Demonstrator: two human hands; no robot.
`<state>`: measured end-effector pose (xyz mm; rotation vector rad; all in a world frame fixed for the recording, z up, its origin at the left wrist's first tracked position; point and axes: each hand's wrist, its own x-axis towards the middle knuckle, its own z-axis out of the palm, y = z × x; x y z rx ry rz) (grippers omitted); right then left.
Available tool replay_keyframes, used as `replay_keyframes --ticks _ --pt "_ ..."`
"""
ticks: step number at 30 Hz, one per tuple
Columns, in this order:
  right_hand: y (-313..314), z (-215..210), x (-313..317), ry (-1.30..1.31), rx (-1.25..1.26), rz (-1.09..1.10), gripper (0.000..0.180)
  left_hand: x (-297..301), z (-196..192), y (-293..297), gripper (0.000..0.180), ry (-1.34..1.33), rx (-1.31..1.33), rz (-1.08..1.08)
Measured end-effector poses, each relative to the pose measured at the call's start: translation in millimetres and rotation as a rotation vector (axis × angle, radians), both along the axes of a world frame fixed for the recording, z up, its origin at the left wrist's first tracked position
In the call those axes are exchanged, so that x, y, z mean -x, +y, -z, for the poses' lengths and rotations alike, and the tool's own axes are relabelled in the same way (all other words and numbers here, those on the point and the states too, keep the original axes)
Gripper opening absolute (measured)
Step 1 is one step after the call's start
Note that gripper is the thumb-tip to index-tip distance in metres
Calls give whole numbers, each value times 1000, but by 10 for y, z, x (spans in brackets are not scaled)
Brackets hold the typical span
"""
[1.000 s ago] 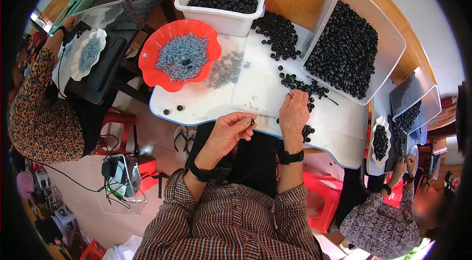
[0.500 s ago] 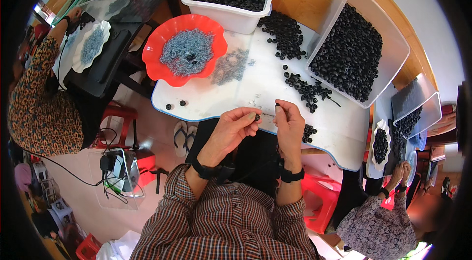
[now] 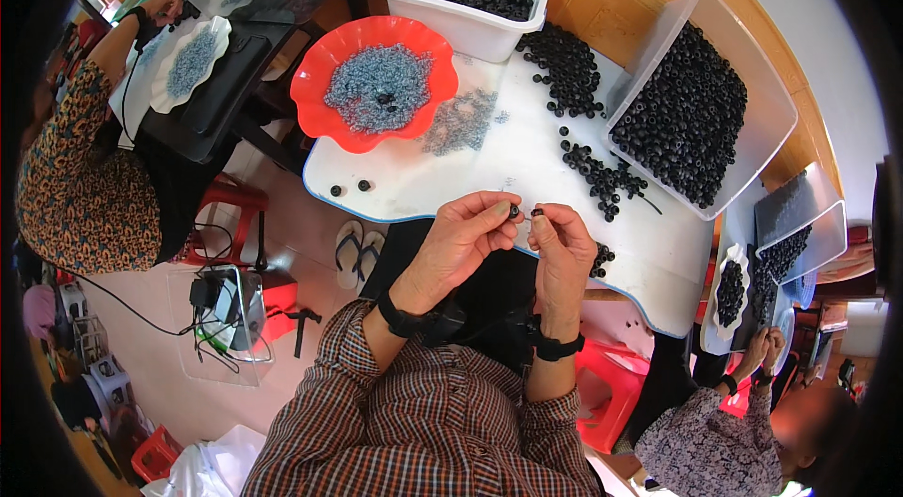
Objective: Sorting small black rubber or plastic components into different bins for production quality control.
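Over the table's front edge, my left hand (image 3: 463, 236) pinches a small round black part (image 3: 514, 211) with a hole in it between thumb and fingertips. Close by on its right, my right hand (image 3: 562, 241) is closed in a pinch on another small black piece (image 3: 537, 212), whose kind is mostly hidden by the fingers. A small gap separates the two pieces. Beyond my left hand stands a red wavy-rimmed dish (image 3: 315, 83) full of small clear bluish rings, with a few black parts on top.
Black parts fill a white tub (image 3: 470, 27) at the back and a clear bin (image 3: 776, 111) tilted at the right. Loose black parts (image 3: 602, 179) lie before the bin; two (image 3: 364, 186) sit near the left edge. A co-worker (image 3: 85, 177) is at the left, another (image 3: 715, 441) at the right.
My hands have come closer together, bringing the two black pieces nearly tip to tip. The view has shifted slightly, so the table's things appear farther right.
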<state>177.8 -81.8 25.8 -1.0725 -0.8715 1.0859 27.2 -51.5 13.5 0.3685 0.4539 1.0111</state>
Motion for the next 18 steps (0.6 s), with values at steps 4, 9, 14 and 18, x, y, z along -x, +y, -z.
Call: replay_keyframes --ticks 4,9,14,18 --pt "-8 -2 48 -51 -8 -13 11 8 -4 -6 23 -15 -13 -21" --pt "-7 0 95 -4 -27 -23 11 -8 -1 -26 23 -1 -36 -35" --pt "-11 43 92 4 -24 -42 11 -13 -54 -38 23 13 -41 -45" --pt "-17 52 99 17 -21 -43 11 -21 -48 -39 23 25 -39 -48"
